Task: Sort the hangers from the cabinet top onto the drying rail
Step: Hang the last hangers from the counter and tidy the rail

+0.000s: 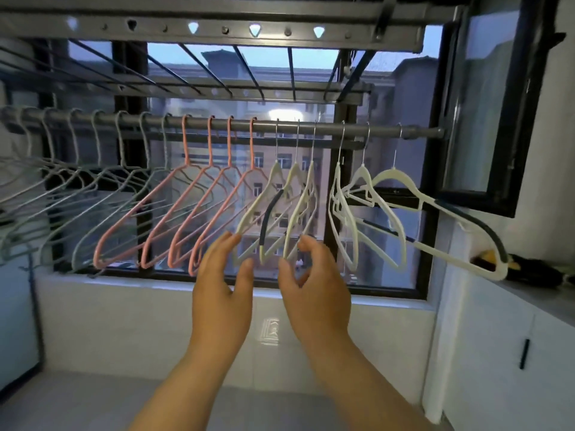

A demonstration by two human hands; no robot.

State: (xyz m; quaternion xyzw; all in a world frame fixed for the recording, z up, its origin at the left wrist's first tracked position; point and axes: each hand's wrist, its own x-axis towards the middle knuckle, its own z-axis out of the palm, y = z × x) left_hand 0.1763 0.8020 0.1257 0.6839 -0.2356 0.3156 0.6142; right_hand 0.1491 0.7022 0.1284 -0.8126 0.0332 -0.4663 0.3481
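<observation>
A grey drying rail (pixel 382 131) runs across the window. Several pale grey-green hangers (pixel 93 194) hang at its left, several pink hangers (pixel 174 209) in the middle, and several cream hangers (pixel 389 181) with dark grips at the right. My left hand (pixel 222 290) and my right hand (pixel 314 284) are both raised just below the cream hangers near the middle. Their fingers are apart and they hold nothing. The left fingertips are close to the lower end of a cream hanger (pixel 245 219). The rightmost cream hanger swings out toward the cabinet.
A white cabinet (pixel 504 337) with a black handle stands at the right. Dark and yellow items (pixel 529 269) lie on its top. An open window sash (pixel 485 119) juts in at the upper right. A ceiling drying rack (pixel 217 23) hangs overhead. A low white wall lies below the window.
</observation>
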